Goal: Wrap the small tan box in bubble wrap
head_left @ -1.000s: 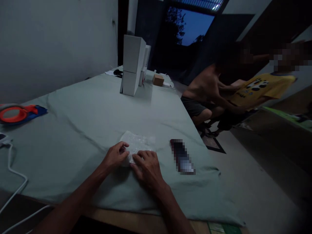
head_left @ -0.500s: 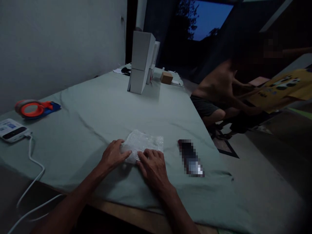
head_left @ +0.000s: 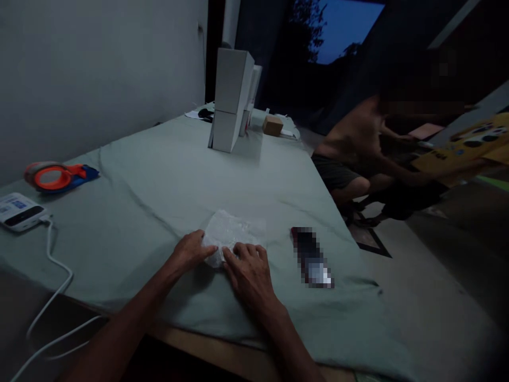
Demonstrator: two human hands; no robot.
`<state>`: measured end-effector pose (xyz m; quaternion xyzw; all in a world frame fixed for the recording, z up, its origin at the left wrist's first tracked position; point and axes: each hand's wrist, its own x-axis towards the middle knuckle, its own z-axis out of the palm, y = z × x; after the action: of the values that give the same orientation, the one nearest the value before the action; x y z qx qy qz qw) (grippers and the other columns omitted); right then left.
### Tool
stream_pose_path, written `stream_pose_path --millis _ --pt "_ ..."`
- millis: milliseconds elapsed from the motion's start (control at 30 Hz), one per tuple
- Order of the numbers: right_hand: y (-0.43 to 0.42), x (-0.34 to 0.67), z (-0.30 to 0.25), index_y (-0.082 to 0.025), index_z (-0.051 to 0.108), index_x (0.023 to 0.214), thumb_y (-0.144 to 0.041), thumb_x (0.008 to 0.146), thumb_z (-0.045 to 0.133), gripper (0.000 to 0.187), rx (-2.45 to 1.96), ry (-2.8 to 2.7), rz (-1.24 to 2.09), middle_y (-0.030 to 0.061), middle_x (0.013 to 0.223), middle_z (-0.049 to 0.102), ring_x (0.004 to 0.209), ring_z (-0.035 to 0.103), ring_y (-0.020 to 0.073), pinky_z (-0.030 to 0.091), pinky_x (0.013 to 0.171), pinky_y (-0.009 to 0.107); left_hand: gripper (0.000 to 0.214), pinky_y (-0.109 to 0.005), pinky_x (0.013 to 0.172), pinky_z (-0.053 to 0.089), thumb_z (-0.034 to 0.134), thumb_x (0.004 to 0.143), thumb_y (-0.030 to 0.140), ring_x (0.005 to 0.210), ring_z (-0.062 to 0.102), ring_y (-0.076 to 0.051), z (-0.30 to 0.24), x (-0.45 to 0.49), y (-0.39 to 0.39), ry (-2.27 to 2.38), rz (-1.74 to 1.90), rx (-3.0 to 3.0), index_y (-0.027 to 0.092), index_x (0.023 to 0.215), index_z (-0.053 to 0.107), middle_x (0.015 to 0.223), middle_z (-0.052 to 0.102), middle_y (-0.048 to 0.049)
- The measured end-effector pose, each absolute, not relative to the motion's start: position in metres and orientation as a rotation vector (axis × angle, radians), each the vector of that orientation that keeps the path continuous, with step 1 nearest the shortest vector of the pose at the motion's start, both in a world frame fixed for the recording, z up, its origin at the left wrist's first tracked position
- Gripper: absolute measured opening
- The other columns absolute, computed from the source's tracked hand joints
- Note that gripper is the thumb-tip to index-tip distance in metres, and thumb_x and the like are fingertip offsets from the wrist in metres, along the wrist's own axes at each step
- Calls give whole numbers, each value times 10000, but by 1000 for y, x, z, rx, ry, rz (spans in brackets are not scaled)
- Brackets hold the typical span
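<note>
Here the left hand (head_left: 193,249) is touching the left edge of the clear plastic wrap (head_left: 228,228), thumb apart from fingers, while the right hand (head_left: 250,265) is resting bent fingers on its near right side. Whether either is pinching, there's no telling! The wrap is lying on the cloth-covered table (head_left: 167,164), left of a pixelated dark object (head_left: 312,257).

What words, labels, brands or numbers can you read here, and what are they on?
None can be read reliably.
White device: printed label, too small.
Yellow shirt: dark lettering, too blurred.
Phone-like item: pixelated, nothing legible.
Clear wrap: no lettering visible.
</note>
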<state>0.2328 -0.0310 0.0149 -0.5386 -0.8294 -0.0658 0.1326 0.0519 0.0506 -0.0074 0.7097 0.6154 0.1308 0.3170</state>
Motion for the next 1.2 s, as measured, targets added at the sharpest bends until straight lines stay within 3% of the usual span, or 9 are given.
stream_pose_path --millis 167,333,467,633,833,1067,1200 --pt "-32 232 14 -251 578 1196 -268 915 567 281 -1560 -2399 -219 64 1013 603 934 485 231 292 868 389 250 -248 564 310 573 735 412 634 522 -158 -6 59 52 1550 394 1864 167 688 589 669 587 -3" --pt "-32 232 13 -244 567 1219 -260 925 544 295 -1566 -2411 -244 68 1012 606 925 487 233 294 863 393 149 -244 553 240 585 662 247 614 410 -123 -5 74 47 1573 572 1799 179 595 471 579 438 48" --pt "-31 231 13 -220 578 1195 -255 927 534 274 -1567 -2409 -260 71 1002 616 920 494 234 296 864 399 94 -211 532 297 548 649 246 613 430 -113 -5 81 44 1486 686 1629 174 645 488 606 465 56" --pt "-31 230 16 -212 582 1174 -222 907 548 269 -1564 -2422 -213 82 1010 629 920 514 241 302 864 405 175 -205 495 409 515 673 331 537 486 -105 2 83 39 1285 746 1387 162 716 521 607 500 47" --pt "-34 244 21 -188 598 1079 -134 828 577 258 -1481 -2256 56 63 979 683 923 572 224 319 891 378 244 -242 520 457 524 647 264 547 531 -120 22 83 29 1120 663 1220 133 835 608 666 590 -4" --pt "-31 253 16 -201 624 1031 -89 825 518 257 -1426 -2103 158 45 974 715 910 622 206 363 874 361 210 -271 744 449 494 750 119 775 554 -157 13 90 19 1137 631 2126 178 844 672 792 613 -25" --pt "-29 271 19 -187 629 1048 -191 849 532 222 -1588 -2001 11 102 1095 673 1035 594 257 402 884 396 200 -287 791 459 523 774 100 855 550 -180 7 96 12 1216 554 2403 180 890 665 906 594 -55"
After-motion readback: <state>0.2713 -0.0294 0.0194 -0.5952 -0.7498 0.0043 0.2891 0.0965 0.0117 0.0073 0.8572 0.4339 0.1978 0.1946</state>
